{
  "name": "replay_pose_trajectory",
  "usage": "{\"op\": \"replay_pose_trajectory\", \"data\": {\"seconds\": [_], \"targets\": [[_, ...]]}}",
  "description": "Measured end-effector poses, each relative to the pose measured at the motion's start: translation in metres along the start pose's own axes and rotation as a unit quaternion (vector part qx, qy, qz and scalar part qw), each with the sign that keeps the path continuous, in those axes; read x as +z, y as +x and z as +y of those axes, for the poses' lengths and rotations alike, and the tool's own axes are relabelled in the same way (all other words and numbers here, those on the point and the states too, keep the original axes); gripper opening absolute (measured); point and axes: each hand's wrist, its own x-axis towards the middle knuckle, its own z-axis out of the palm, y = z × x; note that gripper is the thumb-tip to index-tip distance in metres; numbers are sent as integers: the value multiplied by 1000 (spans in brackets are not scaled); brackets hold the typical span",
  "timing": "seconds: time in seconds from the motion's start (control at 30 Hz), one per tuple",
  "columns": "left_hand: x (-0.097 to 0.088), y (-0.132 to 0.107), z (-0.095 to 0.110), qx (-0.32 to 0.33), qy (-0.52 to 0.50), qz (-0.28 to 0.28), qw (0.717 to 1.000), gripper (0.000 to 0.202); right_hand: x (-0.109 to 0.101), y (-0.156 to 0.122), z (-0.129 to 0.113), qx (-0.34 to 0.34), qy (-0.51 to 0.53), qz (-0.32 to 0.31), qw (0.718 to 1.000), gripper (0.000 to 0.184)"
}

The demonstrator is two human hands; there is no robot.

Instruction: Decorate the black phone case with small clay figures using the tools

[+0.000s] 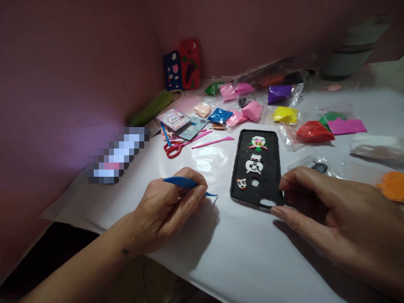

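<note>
My left hand (176, 202) is closed around a blue plastic modelling tool (179, 182), its thin pointed tip just above the white table covering. To its right lies a black phone case (265, 168), decorated with small clay figures: a white and green one (259, 143), a white face (254, 166) and a little orange and white face (242, 184). Thumb and fingers of my right hand (322, 210) pinch the case at its lower right corner. Two round-edged openings show near the bottom of the case.
Bags of coloured clay, such as blue (220, 115), yellow (285, 114) and red (315, 132), spread across the back and right. Red-handled scissors (173, 149) and a pink tool (213, 143) lie behind my left hand. Decorated red (190, 63) and navy (172, 70) cases lean on the wall.
</note>
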Motion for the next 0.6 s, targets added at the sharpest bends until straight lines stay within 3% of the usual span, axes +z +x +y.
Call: {"op": "replay_pose_trajectory", "data": {"seconds": [0.23,0.43,0.6], "targets": [[-3,-1,7,-14,-24,31,999,15,-2,3,-3,3,-9,-8,1000,21],[-21,17,34,25,41,-30,998,10,-3,4,-6,16,10,-14,1000,22],[-18,40,40,71,101,-68,990,6,-3,2,-6,11,-5,-18,1000,25]]}}
